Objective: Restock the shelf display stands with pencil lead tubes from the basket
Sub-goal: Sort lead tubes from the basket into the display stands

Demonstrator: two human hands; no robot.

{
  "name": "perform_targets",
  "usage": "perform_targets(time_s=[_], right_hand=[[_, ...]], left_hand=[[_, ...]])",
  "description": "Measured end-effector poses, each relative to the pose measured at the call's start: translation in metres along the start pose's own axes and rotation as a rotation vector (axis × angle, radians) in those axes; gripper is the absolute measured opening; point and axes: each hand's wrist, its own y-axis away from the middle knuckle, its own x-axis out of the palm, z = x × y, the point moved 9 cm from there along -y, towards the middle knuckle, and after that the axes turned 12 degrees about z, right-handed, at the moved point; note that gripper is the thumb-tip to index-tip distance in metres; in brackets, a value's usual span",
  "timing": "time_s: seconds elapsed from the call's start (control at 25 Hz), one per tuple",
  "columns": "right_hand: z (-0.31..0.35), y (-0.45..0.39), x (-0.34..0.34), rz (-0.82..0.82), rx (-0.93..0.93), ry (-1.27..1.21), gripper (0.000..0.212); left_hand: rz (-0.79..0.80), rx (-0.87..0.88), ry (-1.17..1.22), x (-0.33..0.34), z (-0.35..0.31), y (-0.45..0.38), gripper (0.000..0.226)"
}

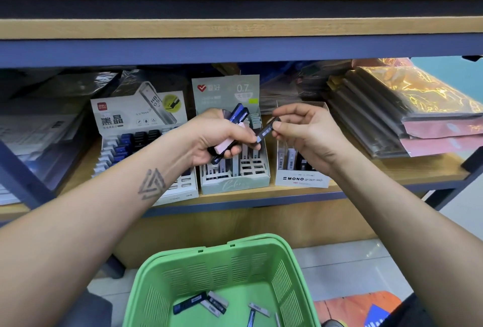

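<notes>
My left hand (pixel 219 138) grips a bundle of lead tubes (pixel 236 120), blue, black and pink, in front of the middle green display stand (pixel 235 182). My right hand (pixel 303 130) pinches one black lead tube (pixel 266 130) whose lower end touches my left thumb. To the left stands the white display stand (pixel 136 122) with blue and black tubes. To the right is the MONO display stand (pixel 302 179), holding a few tubes. Below, the green basket (pixel 222 256) holds several loose tubes (pixel 206 303).
Stacked plastic-wrapped packs (pixel 405 107) fill the shelf's right side. More wrapped stock (pixel 39 128) lies at the left. A wooden shelf board (pixel 240 28) runs overhead. Tiled floor (pixel 352 269) and an orange item (pixel 358 308) lie beside the basket.
</notes>
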Motion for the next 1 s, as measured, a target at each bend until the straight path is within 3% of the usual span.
perform_targets(time_s=[0.2, 0.4, 0.64, 0.84, 1.0], right_hand=[[-0.009, -0.005, 0.023, 0.052, 0.055, -0.160, 0.023], [-0.008, -0.005, 0.038, 0.128, 0.072, -0.060, 0.026], [0.002, 0.001, 0.022, 0.067, -0.004, 0.198, 0.016], [0.001, 0.011, 0.005, 0.093, 0.017, 0.155, 0.040], [0.007, 0.021, -0.017, 0.046, -0.012, 0.147, 0.039]], left_hand=[[-0.003, -0.017, 0.018, -0.009, 0.004, 0.016, 0.013], [-0.049, -0.017, 0.115, -0.014, 0.004, 0.017, 0.022], [-0.004, -0.035, 0.149, -0.002, 0.006, 0.006, 0.016], [-0.130, 0.040, 0.060, -0.004, -0.001, 0.000, 0.012], [-0.132, 0.035, 0.080, 0.003, 0.001, -0.005, 0.009]])
